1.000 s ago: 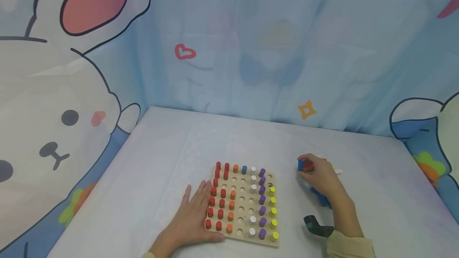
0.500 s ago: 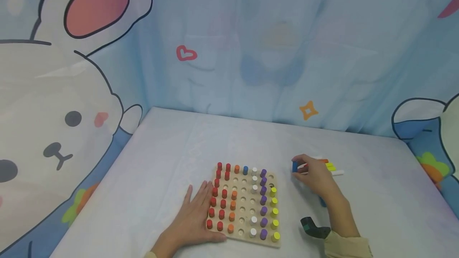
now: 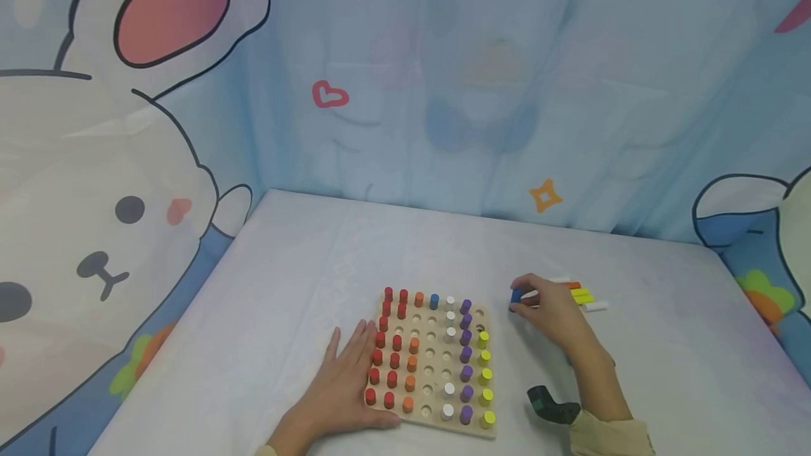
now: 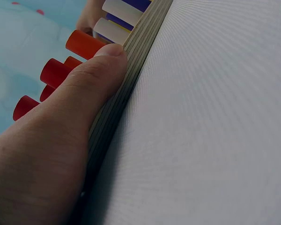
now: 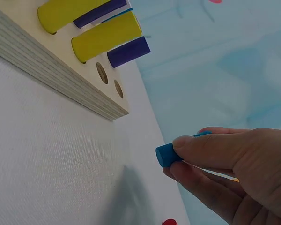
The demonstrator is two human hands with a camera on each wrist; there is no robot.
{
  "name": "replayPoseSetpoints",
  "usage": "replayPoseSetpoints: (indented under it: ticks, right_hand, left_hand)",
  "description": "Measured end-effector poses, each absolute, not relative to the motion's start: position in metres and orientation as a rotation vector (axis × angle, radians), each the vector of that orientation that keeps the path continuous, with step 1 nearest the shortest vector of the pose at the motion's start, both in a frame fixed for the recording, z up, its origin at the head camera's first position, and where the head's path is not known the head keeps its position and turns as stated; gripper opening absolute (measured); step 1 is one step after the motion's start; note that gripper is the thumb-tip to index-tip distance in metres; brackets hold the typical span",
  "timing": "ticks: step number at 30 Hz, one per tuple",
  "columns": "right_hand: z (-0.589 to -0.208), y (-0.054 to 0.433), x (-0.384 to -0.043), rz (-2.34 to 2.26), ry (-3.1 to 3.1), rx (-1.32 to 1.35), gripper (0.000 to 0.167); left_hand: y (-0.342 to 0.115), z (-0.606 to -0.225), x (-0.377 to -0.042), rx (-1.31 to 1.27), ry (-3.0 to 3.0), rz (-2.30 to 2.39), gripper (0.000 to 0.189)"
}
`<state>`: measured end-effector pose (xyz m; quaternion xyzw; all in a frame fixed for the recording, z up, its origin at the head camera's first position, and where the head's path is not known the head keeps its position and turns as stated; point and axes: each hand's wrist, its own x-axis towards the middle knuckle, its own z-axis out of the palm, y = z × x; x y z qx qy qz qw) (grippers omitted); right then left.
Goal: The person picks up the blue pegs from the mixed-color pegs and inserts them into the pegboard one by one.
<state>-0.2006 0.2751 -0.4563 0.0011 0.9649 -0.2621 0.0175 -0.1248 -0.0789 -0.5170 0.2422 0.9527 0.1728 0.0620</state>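
Observation:
A wooden pegboard [image 3: 438,364] with columns of red, orange, white, purple and yellow pegs lies on the table. One blue peg [image 3: 434,301] stands in its far row; several holes are bare. My left hand [image 3: 338,389] lies against the board's left side, fingers straight. Its thumb [image 4: 91,77] rests along the near edge. Off the board's far right corner, my right hand [image 3: 554,309] pinches another blue peg [image 5: 167,154] between thumb and fingers. That peg is tilted and clear of the board, with two bare holes in the corner facing it in the right wrist view.
Loose yellow pegs [image 3: 581,295], an orange peg [image 3: 572,285] and a white peg [image 3: 595,306] lie behind my right hand. A black wrist device [image 3: 552,407] sticks out beside the right sleeve [image 3: 611,435]. A printed curtain [image 3: 405,132] hangs behind the table.
My right hand has moved left toward the board with the blue peg, uncovering more of the loose yellow and orange pegs. My left hand stays at the board.

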Motion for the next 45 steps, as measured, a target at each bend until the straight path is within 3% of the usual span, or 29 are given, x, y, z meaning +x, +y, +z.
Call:
replayPoseSetpoints:
  ticks: [45]
  right_hand:
    - [-0.438, 0.246, -0.189, -0.762, 3.032, -0.087, 0.016]
  left_hand:
    - [-0.079, -0.515, -0.123, 0.754, 2.878, 0.509, 0.129]
